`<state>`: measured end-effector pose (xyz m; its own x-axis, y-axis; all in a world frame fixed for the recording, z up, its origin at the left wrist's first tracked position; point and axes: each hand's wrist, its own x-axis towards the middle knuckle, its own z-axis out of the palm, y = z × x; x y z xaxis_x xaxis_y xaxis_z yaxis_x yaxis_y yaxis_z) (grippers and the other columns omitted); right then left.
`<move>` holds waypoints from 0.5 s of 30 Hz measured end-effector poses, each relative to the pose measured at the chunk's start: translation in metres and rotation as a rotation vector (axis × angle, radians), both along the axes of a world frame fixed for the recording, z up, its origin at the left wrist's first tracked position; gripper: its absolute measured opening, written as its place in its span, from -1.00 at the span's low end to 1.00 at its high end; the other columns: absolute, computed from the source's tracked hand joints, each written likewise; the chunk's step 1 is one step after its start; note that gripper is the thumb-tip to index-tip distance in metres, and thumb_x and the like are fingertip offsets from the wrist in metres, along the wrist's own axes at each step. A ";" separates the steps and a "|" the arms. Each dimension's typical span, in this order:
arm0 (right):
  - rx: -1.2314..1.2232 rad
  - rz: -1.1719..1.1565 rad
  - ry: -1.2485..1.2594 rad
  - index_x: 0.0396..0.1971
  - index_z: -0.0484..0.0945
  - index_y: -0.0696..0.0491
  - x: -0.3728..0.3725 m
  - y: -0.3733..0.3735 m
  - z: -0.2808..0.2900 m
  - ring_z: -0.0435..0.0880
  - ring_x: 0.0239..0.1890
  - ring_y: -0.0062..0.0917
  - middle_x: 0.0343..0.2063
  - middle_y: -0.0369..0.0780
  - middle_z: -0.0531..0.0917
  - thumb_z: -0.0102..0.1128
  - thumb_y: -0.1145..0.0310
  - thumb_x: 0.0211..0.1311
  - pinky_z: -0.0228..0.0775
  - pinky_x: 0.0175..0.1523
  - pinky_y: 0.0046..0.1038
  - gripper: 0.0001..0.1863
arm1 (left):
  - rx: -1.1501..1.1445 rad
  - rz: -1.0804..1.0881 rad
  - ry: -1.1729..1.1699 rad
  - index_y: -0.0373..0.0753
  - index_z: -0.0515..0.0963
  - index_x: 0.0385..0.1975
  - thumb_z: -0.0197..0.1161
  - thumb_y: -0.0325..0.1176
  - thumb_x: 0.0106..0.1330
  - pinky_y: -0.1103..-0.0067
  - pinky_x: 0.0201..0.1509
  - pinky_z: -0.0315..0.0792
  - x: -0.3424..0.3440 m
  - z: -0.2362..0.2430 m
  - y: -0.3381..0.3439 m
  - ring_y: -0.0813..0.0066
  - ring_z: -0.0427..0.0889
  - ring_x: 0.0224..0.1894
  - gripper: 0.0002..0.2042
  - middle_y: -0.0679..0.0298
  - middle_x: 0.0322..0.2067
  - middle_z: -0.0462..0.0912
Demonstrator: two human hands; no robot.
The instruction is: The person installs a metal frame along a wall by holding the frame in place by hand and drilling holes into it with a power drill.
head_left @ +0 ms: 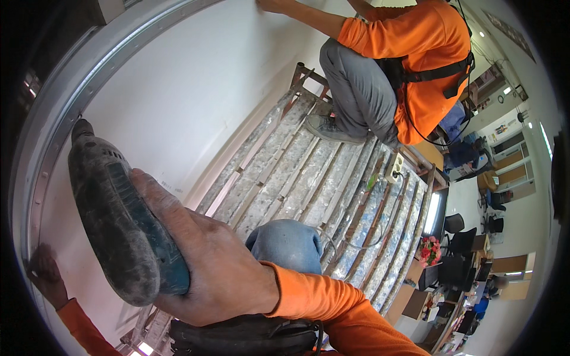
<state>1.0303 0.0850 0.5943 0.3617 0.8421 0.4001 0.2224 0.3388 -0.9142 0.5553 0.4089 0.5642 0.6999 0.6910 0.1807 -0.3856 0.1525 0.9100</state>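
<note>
My right hand [217, 261] is wrapped round a dusty teal and black power drill [113, 219]. The drill's nose points up and away, its tip at the perforated metal strip [56, 133] along the white wall panel's edge. Whether the tip touches a screw there is too small to tell. At the lower left, my left hand [47, 273] is against the same strip, its fingers curled; what they hold, if anything, is lost in shadow. My sleeves are orange, and my jeans-clad knee [288, 246] shows behind the drill hand.
A co-worker [409, 65] in orange crouches on the paint-spattered slatted platform [279, 160], arms toward the white panel [172, 89]. A white socket strip [394, 168] with a cable lies by the platform's edge. Beyond and below are office chairs [457, 252], desks and pink flowers [428, 250].
</note>
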 end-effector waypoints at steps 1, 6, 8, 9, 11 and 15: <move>0.000 -0.001 -0.006 0.40 -0.10 0.19 -0.002 0.001 -0.001 0.57 -0.12 0.04 -0.20 0.11 0.56 0.24 0.46 -0.18 0.44 -0.04 -0.18 0.05 | -0.172 0.451 -0.002 -0.44 0.21 0.30 -0.03 -0.15 0.43 0.39 0.40 0.26 0.032 0.009 -0.019 0.18 0.22 0.39 -0.43 -0.05 0.32 0.26; -0.015 0.007 0.022 0.40 -0.10 0.18 0.002 -0.001 0.001 0.57 -0.12 0.04 -0.18 0.12 0.55 0.26 0.46 -0.18 0.44 -0.02 -0.18 0.06 | -0.204 0.776 0.033 -0.41 0.24 0.29 -0.08 -0.11 0.45 0.44 0.39 0.27 0.023 0.004 -0.017 0.21 0.23 0.39 -0.45 -0.02 0.32 0.27; -0.013 0.010 0.014 0.40 -0.10 0.18 0.002 0.001 0.000 0.57 -0.11 0.05 -0.18 0.11 0.55 0.27 0.45 -0.18 0.44 -0.01 -0.18 0.06 | -0.337 0.924 0.015 -0.42 0.26 0.27 -0.09 -0.09 0.45 0.44 0.39 0.27 0.066 0.020 -0.038 0.21 0.23 0.39 -0.45 -0.02 0.32 0.27; -0.014 0.000 -0.002 0.40 -0.09 0.17 0.002 -0.001 0.002 0.56 -0.11 0.05 -0.14 0.12 0.54 0.28 0.45 -0.17 0.44 0.00 -0.18 0.05 | -0.332 0.933 0.013 -0.42 0.26 0.27 -0.09 -0.09 0.45 0.44 0.39 0.27 0.065 0.025 -0.039 0.21 0.23 0.39 -0.45 -0.02 0.32 0.27; -0.015 0.005 -0.011 0.40 -0.07 0.17 0.002 -0.001 0.000 0.56 -0.10 0.05 -0.11 0.12 0.53 0.29 0.44 -0.17 0.45 0.02 -0.18 0.05 | -0.349 0.918 -0.026 -0.41 0.28 0.26 -0.05 -0.06 0.44 0.44 0.39 0.27 0.060 0.024 -0.039 0.22 0.27 0.37 -0.43 -0.02 0.30 0.30; -0.002 0.023 -0.079 0.38 -0.02 0.18 -0.001 0.004 0.000 0.55 0.01 0.03 0.05 0.15 0.47 0.31 0.40 -0.16 0.45 0.11 -0.22 0.03 | -0.093 0.700 0.027 -0.37 0.36 0.20 -0.01 0.00 0.43 0.45 0.31 0.35 -0.014 -0.014 -0.014 0.24 0.39 0.29 -0.45 0.01 0.24 0.40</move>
